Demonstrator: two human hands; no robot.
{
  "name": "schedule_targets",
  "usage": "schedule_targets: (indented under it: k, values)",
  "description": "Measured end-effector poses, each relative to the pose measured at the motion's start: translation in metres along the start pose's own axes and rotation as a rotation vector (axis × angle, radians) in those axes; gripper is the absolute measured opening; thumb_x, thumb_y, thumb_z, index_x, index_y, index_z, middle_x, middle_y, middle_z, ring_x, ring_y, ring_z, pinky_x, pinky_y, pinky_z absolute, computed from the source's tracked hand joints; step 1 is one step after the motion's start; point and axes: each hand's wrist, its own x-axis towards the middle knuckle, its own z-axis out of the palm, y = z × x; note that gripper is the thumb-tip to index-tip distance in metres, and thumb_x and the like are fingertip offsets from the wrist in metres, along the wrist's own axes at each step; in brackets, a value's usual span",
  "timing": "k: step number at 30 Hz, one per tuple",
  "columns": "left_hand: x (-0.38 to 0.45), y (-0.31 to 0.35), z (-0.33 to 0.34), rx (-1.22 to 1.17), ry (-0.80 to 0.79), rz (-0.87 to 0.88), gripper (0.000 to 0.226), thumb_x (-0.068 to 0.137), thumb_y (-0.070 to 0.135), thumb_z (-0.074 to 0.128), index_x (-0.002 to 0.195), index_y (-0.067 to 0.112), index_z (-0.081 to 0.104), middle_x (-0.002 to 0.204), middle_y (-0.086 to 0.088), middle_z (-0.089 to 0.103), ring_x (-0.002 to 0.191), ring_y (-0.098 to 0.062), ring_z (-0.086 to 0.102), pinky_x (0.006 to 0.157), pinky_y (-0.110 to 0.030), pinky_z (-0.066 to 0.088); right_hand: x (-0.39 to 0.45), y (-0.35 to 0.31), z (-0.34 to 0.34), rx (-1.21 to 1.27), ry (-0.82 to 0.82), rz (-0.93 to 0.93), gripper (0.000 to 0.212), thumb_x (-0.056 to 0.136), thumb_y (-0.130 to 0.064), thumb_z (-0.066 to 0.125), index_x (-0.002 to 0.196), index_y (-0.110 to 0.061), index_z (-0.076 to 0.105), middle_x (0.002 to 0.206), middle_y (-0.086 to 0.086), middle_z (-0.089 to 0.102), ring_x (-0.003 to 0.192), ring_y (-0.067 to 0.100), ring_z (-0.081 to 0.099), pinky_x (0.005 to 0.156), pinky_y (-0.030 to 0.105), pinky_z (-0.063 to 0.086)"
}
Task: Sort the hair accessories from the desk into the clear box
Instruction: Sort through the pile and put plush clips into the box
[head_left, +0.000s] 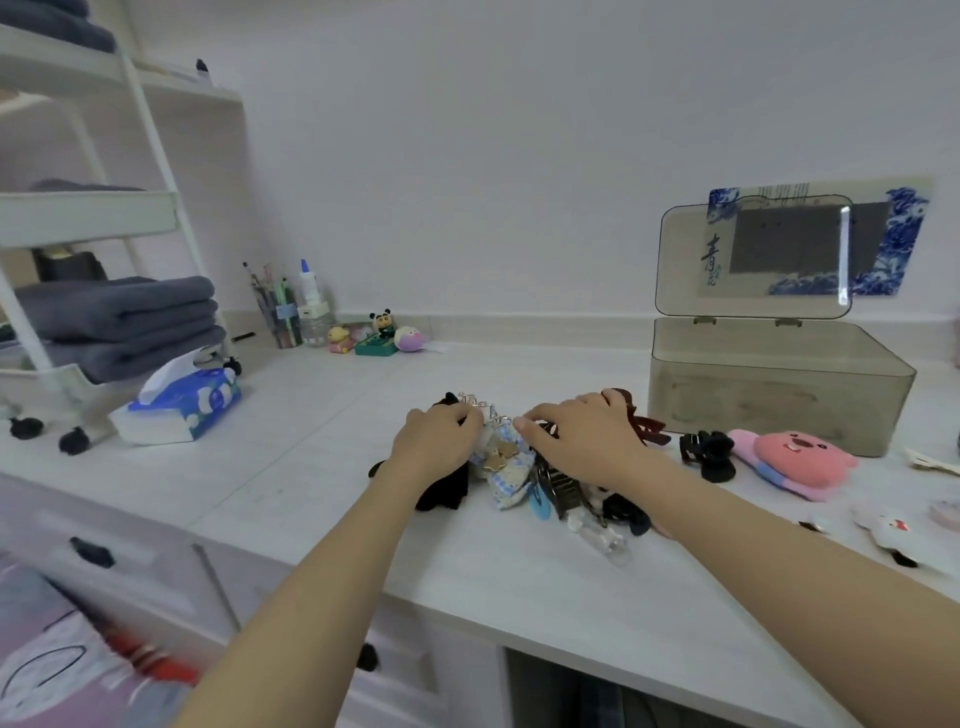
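Far left of the frame, a white rolling shelf cart (78, 218) stands with folded grey towels (119, 317) on its lower tier, and just beside its wheels a blue tissue pack (179, 408) lies on the worktop (322, 467). Further back against the wall there's a pen cup (278, 312) and a cluster of small toy figures (376, 335). Now to the centre: a pile of hair accessories (511, 467) sits near the front of the worktop, and both hands are down on it. The left hand (436, 441) rests on the pile's left side over a black fabric piece (441, 491), its fingers curled in at the top; whether that grip actually holds anything cannot be told. The right hand (582, 439) lies over the pile's right side, thumb pointing in toward the blue checked bow (506, 470), fingers bent over dark clips, grip likewise unclear. Right of the hands a black claw clip (709, 452) lies alone, then a pink plush clip (795, 460). Behind them at centre right stands the clear box (779, 395), lid (753, 257) upright and open. At the lower right edge, a white plush clip (888, 530) lies apart.
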Motion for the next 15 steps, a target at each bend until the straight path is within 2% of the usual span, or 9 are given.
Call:
schedule_targets:
  k: [2, 5, 7, 10, 12, 15]
  values:
    - [-0.003, 0.007, 0.004, -0.02, -0.013, 0.01, 0.04, 0.097, 0.032, 0.023, 0.102, 0.012, 0.057, 0.111, -0.012, 0.062, 0.115, -0.031, 0.039, 0.077, -0.034, 0.033, -0.004, 0.004, -0.002, -0.011, 0.014, 0.002, 0.056, 0.091, -0.063, 0.018, 0.117, -0.037, 0.06, 0.108, 0.003, 0.068, 0.119, 0.029, 0.049, 0.111, 0.049, 0.016]
    - [-0.009, 0.02, 0.012, -0.031, -0.013, 0.026, 0.035, 0.097, 0.03, 0.021, 0.097, 0.017, 0.053, 0.117, -0.014, 0.06, 0.117, -0.031, 0.039, 0.079, -0.034, 0.031, -0.012, 0.013, -0.006, -0.047, 0.042, 0.007, 0.062, 0.09, -0.064, 0.017, 0.109, -0.032, 0.066, 0.091, 0.001, 0.07, 0.112, 0.026, 0.054, 0.111, 0.05, 0.017]
    - [-0.013, 0.028, 0.017, -0.051, -0.009, 0.046, 0.036, 0.097, 0.03, 0.02, 0.093, 0.014, 0.052, 0.108, -0.015, 0.06, 0.114, -0.033, 0.04, 0.078, -0.035, 0.034, -0.014, 0.019, -0.008, -0.056, 0.046, 0.01, 0.062, 0.09, -0.064, 0.017, 0.104, -0.03, 0.067, 0.076, -0.002, 0.062, 0.107, 0.025, 0.056, 0.112, 0.049, 0.016]
    - [-0.015, 0.035, 0.027, -0.07, 0.025, 0.082, 0.039, 0.096, 0.031, 0.021, 0.073, 0.013, 0.045, 0.084, -0.012, 0.057, 0.104, -0.034, 0.044, 0.073, -0.036, 0.038, -0.017, 0.027, -0.008, -0.04, 0.048, 0.012, 0.059, 0.092, -0.062, 0.019, 0.103, -0.029, 0.067, 0.063, -0.009, 0.051, 0.106, 0.023, 0.056, 0.113, 0.048, 0.012]
    - [-0.016, 0.038, 0.031, -0.064, 0.06, 0.097, 0.04, 0.096, 0.033, 0.022, 0.062, 0.021, 0.038, 0.076, -0.007, 0.052, 0.102, -0.036, 0.046, 0.072, -0.036, 0.039, -0.02, 0.029, -0.009, -0.032, 0.05, 0.014, 0.058, 0.092, -0.061, 0.02, 0.104, -0.029, 0.066, 0.066, -0.008, 0.053, 0.108, 0.022, 0.055, 0.113, 0.048, 0.01]
    - [-0.018, 0.04, 0.033, -0.014, 0.073, 0.131, 0.039, 0.095, 0.039, 0.021, 0.066, 0.026, 0.044, 0.086, -0.005, 0.054, 0.106, -0.033, 0.046, 0.082, -0.041, 0.044, -0.022, 0.031, -0.01, 0.008, 0.058, 0.012, 0.055, 0.092, -0.06, 0.023, 0.111, -0.028, 0.064, 0.08, -0.002, 0.063, 0.108, 0.022, 0.057, 0.113, 0.048, 0.011]
